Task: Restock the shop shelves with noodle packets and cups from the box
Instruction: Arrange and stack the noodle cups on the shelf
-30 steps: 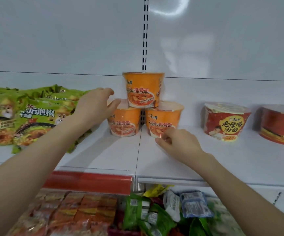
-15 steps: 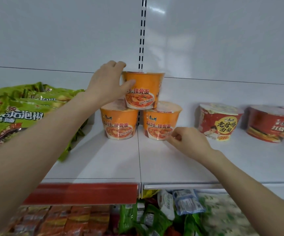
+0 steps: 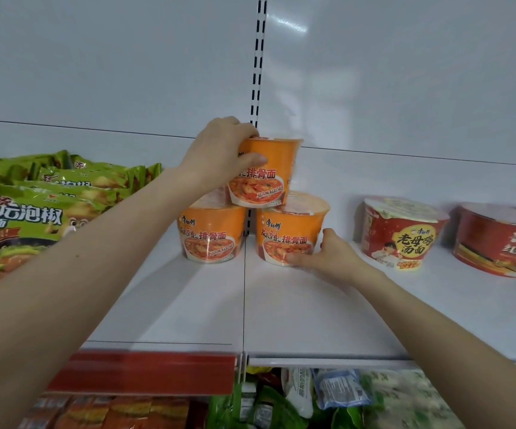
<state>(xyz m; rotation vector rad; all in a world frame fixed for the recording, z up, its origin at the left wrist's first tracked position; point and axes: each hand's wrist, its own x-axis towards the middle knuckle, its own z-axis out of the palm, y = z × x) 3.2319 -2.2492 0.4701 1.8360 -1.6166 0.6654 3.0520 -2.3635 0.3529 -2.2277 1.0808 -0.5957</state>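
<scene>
Three orange noodle cups stand in a pyramid at the back of the white shelf [image 3: 281, 320]. The top cup [image 3: 273, 171] rests on the lower left cup [image 3: 212, 232] and the lower right cup [image 3: 287, 235]. My left hand [image 3: 219, 153] grips the top cup's left side and rim, fingers curled over it. My right hand [image 3: 328, 257] holds the lower right cup at its base, thumb in front and fingers round its right side.
Green noodle packets [image 3: 30, 209] are piled on the shelf at the left. Two red noodle bowls [image 3: 400, 232] [image 3: 498, 239] stand at the right. Under the red shelf edge strip [image 3: 145, 371], the lower shelf holds more packets [image 3: 297, 400].
My left hand rose from beside the lower left cup and closed on the top cup. My right hand moved from the shelf in front onto the lower right cup's base.
</scene>
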